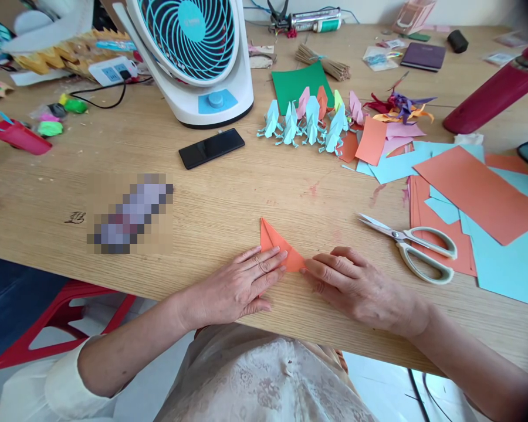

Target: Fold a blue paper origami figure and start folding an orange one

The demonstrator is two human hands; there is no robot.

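Observation:
A folded orange paper (286, 249) lies on the wooden table near its front edge, one pointed corner facing away from me. My left hand (250, 278) rests flat across its left part, fingers extended and somewhat apart, hiding the lower left of the paper. At the paper's right corner, my right hand (356, 287) has its fingers bent and pressed together, with the fingertips on that corner. Scissors (407, 243) with pale handles lie to the right of my right hand, blades pointing left.
Orange and light blue sheets (506, 258) cover the right side. Folded paper figures (312, 120) stand at the back middle, near a red bottle (488, 94). A fan (211, 99), a black phone (212, 148) and a blurred-out item (132, 214) are on the left half.

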